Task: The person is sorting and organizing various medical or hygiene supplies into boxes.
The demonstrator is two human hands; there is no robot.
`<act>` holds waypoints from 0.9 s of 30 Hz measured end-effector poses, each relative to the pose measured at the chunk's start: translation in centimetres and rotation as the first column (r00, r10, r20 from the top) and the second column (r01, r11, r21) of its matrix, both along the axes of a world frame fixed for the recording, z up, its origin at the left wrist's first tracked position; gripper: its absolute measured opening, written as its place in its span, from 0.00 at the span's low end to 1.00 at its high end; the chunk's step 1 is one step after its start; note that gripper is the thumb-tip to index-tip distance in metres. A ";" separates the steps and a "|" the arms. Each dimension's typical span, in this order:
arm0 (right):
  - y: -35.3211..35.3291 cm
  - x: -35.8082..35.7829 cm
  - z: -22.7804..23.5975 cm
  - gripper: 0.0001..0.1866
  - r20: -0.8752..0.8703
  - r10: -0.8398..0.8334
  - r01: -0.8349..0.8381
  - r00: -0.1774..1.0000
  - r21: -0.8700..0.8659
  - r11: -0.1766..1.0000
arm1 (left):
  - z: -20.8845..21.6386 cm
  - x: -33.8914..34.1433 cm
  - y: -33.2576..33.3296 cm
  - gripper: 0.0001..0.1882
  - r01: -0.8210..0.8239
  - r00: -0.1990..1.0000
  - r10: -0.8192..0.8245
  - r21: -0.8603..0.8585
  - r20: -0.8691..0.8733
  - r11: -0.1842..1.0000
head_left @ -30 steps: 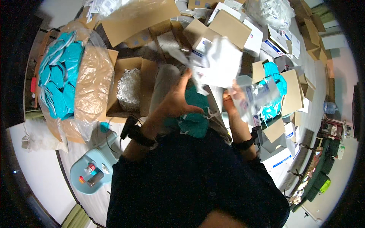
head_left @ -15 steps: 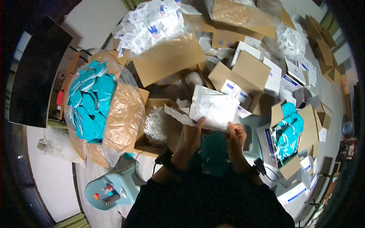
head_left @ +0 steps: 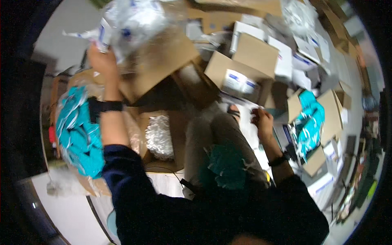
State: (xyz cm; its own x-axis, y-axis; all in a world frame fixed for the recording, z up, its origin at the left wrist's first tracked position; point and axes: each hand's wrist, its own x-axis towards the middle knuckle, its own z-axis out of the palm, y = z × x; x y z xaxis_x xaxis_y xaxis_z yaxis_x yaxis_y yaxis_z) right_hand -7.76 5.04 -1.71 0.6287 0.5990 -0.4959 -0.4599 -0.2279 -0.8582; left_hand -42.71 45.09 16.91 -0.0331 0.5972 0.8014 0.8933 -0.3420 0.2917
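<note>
My left hand (head_left: 102, 61) reaches far out to the left, its fingers closed on a white packet (head_left: 104, 34) with blue print at the edge of a heaped pile of similar packets (head_left: 141, 22). That pile stands in a plastic-lined carton (head_left: 159, 67) and is smeared by motion. My right hand (head_left: 263, 120) hovers right of my knees, fingers loosely bent and apart, with nothing visible in them. Nearest to it are an open carton (head_left: 257, 53) holding white printed packets (head_left: 239, 83) and a box of teal packets (head_left: 308, 126). Something teal (head_left: 228, 165) lies at my lap.
More teal packets (head_left: 79, 134) fill a bag-lined carton at the left. Before my knees, a carton holds crumpled silvery-white material (head_left: 159, 136). White boxes (head_left: 281, 57) crowd the far right, with clear plastic bags (head_left: 300, 18) behind. A cable (head_left: 171, 171) runs near my lap.
Both hands have parted from the white pouch they held, which I can no longer make out. My left hand has swung up and left to the packet pile; my right has moved slightly up and right.
</note>
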 end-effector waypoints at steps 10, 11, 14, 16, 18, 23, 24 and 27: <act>6.6 9.0 -10.2 0.17 0.211 0.231 -0.162 0.950 -0.302 0.939 | -9.9 8.3 -7.0 0.30 0.402 0.895 -0.446 -0.409 -0.012 0.819; 8.0 9.6 -11.5 0.16 0.232 0.289 -0.203 0.929 -0.333 0.921 | -12.5 8.0 -10.3 0.28 0.501 0.821 -0.571 -0.494 0.012 0.711; 11.1 11.0 -15.8 0.15 0.259 0.487 -0.314 0.834 -0.502 0.806 | -18.9 8.9 -21.6 0.32 0.624 0.710 -0.638 -0.687 0.299 0.372; 11.5 11.8 -18.9 0.15 0.249 0.582 -0.344 0.774 -0.607 0.717 | -17.6 10.7 -25.2 0.30 0.556 0.694 -0.666 -0.791 0.273 0.255; 11.7 11.9 -21.5 0.14 0.222 0.656 -0.360 0.721 -0.689 0.629 | -15.8 12.1 -26.7 0.26 0.445 0.701 -0.704 -0.841 0.113 0.307; 12.8 11.1 -25.5 0.13 0.166 0.772 -0.382 0.614 -0.793 0.474 | -17.1 12.0 -26.0 0.17 0.451 0.797 -0.554 -0.848 0.242 0.279; 13.0 11.1 -26.2 0.13 0.161 0.783 -0.377 0.601 -0.807 0.455 | -17.2 12.1 -26.0 0.16 0.448 0.801 -0.547 -0.850 0.243 0.278; 13.1 11.3 -27.5 0.12 0.153 0.805 -0.356 0.574 -0.838 0.413 | -18.0 12.4 -25.6 0.13 0.463 0.797 -0.554 -0.833 0.241 0.303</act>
